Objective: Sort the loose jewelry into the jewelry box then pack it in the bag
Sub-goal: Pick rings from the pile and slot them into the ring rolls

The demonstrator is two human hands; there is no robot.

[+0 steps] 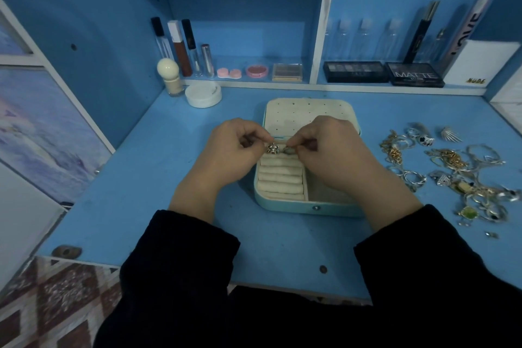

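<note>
A light blue jewelry box (310,207) lies open on the blue desk, its cream lid (299,114) folded back and cream ring rolls (279,178) in the left half. Both my hands hover over the back of the rolls. My left hand (226,150) pinches a silver ring with a chunky ornate top (273,148). My right hand (330,150) pinches a plainer silver ring (288,150) right beside it. A heap of loose gold and silver jewelry (452,175) lies on the desk to the right of the box. No bag is in view.
A round white jar (203,95) and a cream bottle (169,76) stand at the back left of the desk (141,192). Lip products, compacts and eyeshadow palettes (384,72) fill the low shelf behind. The desk's front edge runs under my sleeves.
</note>
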